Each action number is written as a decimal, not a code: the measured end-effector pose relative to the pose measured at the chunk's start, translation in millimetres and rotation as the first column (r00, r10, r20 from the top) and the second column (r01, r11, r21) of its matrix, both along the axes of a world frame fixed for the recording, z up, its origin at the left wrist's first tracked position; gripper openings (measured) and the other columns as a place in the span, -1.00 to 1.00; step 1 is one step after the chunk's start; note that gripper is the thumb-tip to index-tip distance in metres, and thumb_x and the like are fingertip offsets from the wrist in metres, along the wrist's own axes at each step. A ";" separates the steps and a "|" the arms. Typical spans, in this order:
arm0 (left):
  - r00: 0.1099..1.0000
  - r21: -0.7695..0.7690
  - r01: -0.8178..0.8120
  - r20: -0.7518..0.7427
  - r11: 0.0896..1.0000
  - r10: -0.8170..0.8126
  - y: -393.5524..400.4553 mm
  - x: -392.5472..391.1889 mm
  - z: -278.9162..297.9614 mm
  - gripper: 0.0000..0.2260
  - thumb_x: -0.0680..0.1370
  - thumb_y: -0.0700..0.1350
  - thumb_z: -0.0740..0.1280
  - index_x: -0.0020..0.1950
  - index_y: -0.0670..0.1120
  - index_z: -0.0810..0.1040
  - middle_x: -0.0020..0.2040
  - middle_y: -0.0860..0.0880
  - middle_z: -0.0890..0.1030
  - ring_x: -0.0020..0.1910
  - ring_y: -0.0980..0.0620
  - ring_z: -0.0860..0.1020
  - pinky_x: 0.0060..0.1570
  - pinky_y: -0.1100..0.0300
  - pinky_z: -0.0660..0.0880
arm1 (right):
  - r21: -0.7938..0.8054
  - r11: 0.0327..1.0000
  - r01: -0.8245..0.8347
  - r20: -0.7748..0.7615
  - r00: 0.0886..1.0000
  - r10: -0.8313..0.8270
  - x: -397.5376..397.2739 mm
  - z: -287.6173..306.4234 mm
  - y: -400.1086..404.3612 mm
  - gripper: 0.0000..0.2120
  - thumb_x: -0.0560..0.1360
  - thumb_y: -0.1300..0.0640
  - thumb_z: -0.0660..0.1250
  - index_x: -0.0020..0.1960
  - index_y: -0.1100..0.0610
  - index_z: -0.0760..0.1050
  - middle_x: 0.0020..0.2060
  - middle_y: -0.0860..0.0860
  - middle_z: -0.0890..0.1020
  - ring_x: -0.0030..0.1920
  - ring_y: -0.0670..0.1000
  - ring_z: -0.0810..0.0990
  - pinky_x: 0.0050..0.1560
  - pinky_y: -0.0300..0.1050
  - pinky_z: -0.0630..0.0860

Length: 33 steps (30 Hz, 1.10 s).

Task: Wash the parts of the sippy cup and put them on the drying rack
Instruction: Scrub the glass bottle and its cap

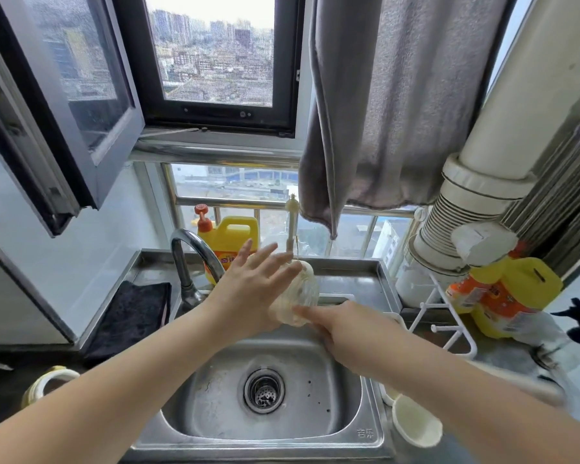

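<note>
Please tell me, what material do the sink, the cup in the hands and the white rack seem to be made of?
Sink: brushed steel, likely stainless; grey metallic sheen, stamped mark.
Cup: seemingly clear plastic, slightly yellowish; blurred, so uncertain.
Rack: thin rods, glossy white, probably coated wire or plastic.

Your steel counter (349,283) runs around the sink (215,413), whose basin holds only a strainer (264,390). At your left a dark cloth (131,316) lies flat on it, beside the tap (191,262). A yellow bottle (230,242) stands at the back by the window. On your right sit a white rack (442,316), a second yellow bottle (506,296) tipped over, and a white cup (416,426) by the sink's edge.
</note>
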<state>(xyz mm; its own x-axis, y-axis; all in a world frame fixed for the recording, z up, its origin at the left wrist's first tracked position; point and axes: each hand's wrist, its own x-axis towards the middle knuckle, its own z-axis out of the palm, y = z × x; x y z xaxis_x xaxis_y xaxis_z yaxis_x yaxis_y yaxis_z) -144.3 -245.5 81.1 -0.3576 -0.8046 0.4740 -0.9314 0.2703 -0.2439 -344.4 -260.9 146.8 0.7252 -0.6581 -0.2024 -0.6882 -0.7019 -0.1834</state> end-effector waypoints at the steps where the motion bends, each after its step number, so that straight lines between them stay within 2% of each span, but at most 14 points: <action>1: 1.000 0.022 -0.003 -0.015 1.000 0.004 0.9 -1.2 0.5 -0.15 0.10 0.16 0.60 0.29 -0.02 0.35 0.23 -0.11 0.56 0.23 -0.22 0.52 0.20 -0.32 0.37 | -0.160 0.986 -0.042 -0.099 0.995 0.026 -1.0 1.0 -2.2 -0.41 0.59 0.21 0.06 0.49 -0.27 0.05 0.15 0.08 0.55 0.11 0.14 0.55 -0.05 -0.10 0.42; 5: 0.996 0.001 0.051 -0.067 0.999 -0.051 -1.5 -9.8 10.4 -0.27 0.18 0.15 0.57 0.25 0.01 0.37 0.18 -0.08 0.59 0.17 -0.21 0.55 0.08 -0.20 0.49 | -0.290 0.956 -0.036 -0.180 0.983 -0.017 4.9 -0.2 -1.8 -0.49 0.56 0.29 0.10 0.45 -0.04 0.16 0.11 0.10 0.55 0.12 0.16 0.55 -0.13 -0.06 0.35; 9: 0.993 -0.048 0.080 -0.079 0.996 -0.083 1.8 -12.1 -2.1 -0.26 0.17 0.02 0.60 0.27 -0.04 0.37 0.19 -0.08 0.58 0.17 -0.18 0.54 0.04 -0.14 0.50 | 0.193 0.980 0.052 0.041 0.997 -0.061 11.1 -11.2 0.0 -0.81 0.58 0.19 0.12 0.10 -0.01 0.44 -0.10 0.09 0.56 -0.08 0.13 0.57 -0.21 -0.13 0.40; 10: 0.990 -0.076 0.078 -0.109 0.994 -0.086 3.1 -10.7 -6.1 -0.28 0.20 -0.01 0.60 0.28 -0.05 0.37 0.20 -0.08 0.57 0.18 -0.17 0.53 0.05 -0.14 0.48 | 0.418 0.905 0.080 0.148 0.977 -0.155 9.4 -12.4 -1.2 -0.84 0.60 0.13 0.13 0.08 -0.04 0.46 -0.23 0.06 0.54 -0.24 0.07 0.56 -0.30 -0.16 0.43; 12: 0.973 -0.163 0.067 -0.206 0.984 -0.100 4.6 -9.9 -9.7 -0.34 0.27 -0.01 0.58 0.28 -0.08 0.37 0.21 -0.09 0.57 0.23 -0.15 0.49 0.09 -0.13 0.45 | 0.858 0.513 0.031 0.262 0.832 -0.489 6.7 -12.7 -2.7 -0.84 0.64 0.09 0.12 0.08 -0.07 0.46 -0.46 -0.03 0.35 -0.55 -0.11 0.31 -0.58 -0.32 0.25; 13: 0.959 -0.210 0.060 -0.258 0.976 -0.115 4.0 -11.0 -9.7 -0.39 0.31 -0.01 0.55 0.27 -0.10 0.38 0.21 -0.10 0.57 0.24 -0.15 0.48 0.12 -0.13 0.43 | 0.950 0.309 -0.051 0.241 0.750 -0.616 7.2 -11.2 -2.5 -0.84 0.65 0.10 0.11 0.08 -0.07 0.45 -0.50 -0.07 0.25 -0.59 -0.17 0.19 -0.63 -0.39 0.14; 15: 0.933 -0.275 0.048 -0.331 0.960 -0.141 2.7 -13.7 -8.4 -0.49 0.40 0.00 0.47 0.26 -0.12 0.38 0.21 -0.11 0.58 0.26 -0.14 0.48 0.15 -0.12 0.42 | 0.977 0.137 -0.163 0.212 0.669 -0.712 9.0 -9.7 2.6 -0.84 0.65 0.11 0.09 0.08 -0.08 0.41 -0.53 -0.10 0.18 -0.61 -0.21 0.12 -0.66 -0.44 0.06; 17: 0.925 -0.273 0.054 -0.349 0.960 -0.151 3.1 -11.7 -9.8 -0.53 0.44 0.05 0.38 0.26 -0.14 0.38 0.21 -0.12 0.58 0.26 -0.13 0.48 0.17 -0.10 0.41 | 0.963 0.248 -0.108 0.252 0.694 -0.674 12.9 -16.9 6.9 -0.80 0.65 0.09 0.11 0.20 -0.12 0.41 -0.55 -0.10 0.28 -0.61 -0.18 0.20 -0.64 -0.40 0.13; 18: 0.931 -0.241 0.076 -0.330 0.967 -0.155 3.3 -8.1 -10.9 -0.50 0.44 0.09 0.36 0.27 -0.14 0.37 0.21 -0.12 0.58 0.26 -0.12 0.47 0.18 -0.08 0.41 | 0.896 0.444 -0.023 0.301 0.766 -0.568 13.5 -22.3 8.3 -0.74 0.64 0.07 0.12 0.28 -0.14 0.39 -0.49 -0.08 0.41 -0.55 -0.13 0.33 -0.57 -0.35 0.25; 20: 0.951 -0.132 0.132 -0.261 0.982 -0.163 3.7 -1.5 -15.4 -0.42 0.40 0.18 0.35 0.29 -0.12 0.35 0.22 -0.10 0.58 0.26 -0.08 0.45 0.17 -0.06 0.41 | 0.503 0.861 0.071 0.277 0.931 -0.238 13.6 -25.7 5.5 -0.65 0.63 0.07 0.14 0.38 -0.18 0.36 -0.06 -0.01 0.63 -0.17 -0.02 0.59 -0.21 -0.23 0.46; 21: 0.959 -0.068 0.144 -0.236 0.987 -0.156 4.4 0.3 -18.1 -0.38 0.36 0.20 0.37 0.29 -0.11 0.35 0.21 -0.08 0.58 0.25 -0.07 0.46 0.16 -0.05 0.43 | 0.285 0.958 0.029 0.169 0.982 -0.080 12.3 -26.6 2.9 -0.61 0.62 0.10 0.13 0.39 -0.22 0.33 0.13 0.03 0.59 0.02 0.03 0.58 -0.05 -0.18 0.46; 24: 0.954 0.076 0.098 -0.293 0.992 -0.072 5.0 1.6 -23.2 -0.24 0.21 0.18 0.52 0.29 -0.08 0.34 0.21 -0.07 0.58 0.21 -0.11 0.53 0.14 -0.12 0.49 | -0.045 0.999 -0.003 -0.040 0.999 0.001 8.9 -15.7 0.4 -0.41 0.57 0.27 0.11 0.47 -0.24 0.17 0.24 0.11 0.50 0.18 0.16 0.51 0.10 -0.04 0.45; 29: 0.826 0.155 0.088 -0.563 0.984 0.015 8.9 -5.9 -26.2 -0.24 0.23 0.23 0.44 0.33 -0.03 0.30 0.25 -0.11 0.50 0.21 -0.15 0.49 0.18 -0.16 0.45 | -0.085 0.991 0.099 0.060 0.994 -0.094 18.8 -20.8 3.5 -0.34 0.52 0.31 0.12 0.48 -0.21 0.11 0.14 0.13 0.53 0.13 0.17 0.53 0.05 0.02 0.49; 33: 0.821 0.124 0.101 -0.571 0.987 -0.013 14.3 -7.2 -30.3 -0.26 0.24 0.27 0.37 0.32 -0.03 0.31 0.22 -0.12 0.51 0.22 -0.13 0.47 0.21 -0.09 0.38 | -0.043 0.999 -0.018 0.107 0.994 0.023 26.5 -24.2 -0.6 -0.51 0.52 0.24 0.18 0.36 -0.17 0.28 0.01 0.07 0.56 0.02 0.15 0.55 -0.10 -0.03 0.51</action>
<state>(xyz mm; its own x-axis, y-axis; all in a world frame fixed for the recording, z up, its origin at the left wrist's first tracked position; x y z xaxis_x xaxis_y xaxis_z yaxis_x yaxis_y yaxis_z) -151.5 -231.2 50.8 -0.1088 -0.8654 0.4891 -0.8743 0.3174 0.3672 -318.0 -261.5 122.7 0.7548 -0.6491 -0.0948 -0.6513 -0.7244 -0.2257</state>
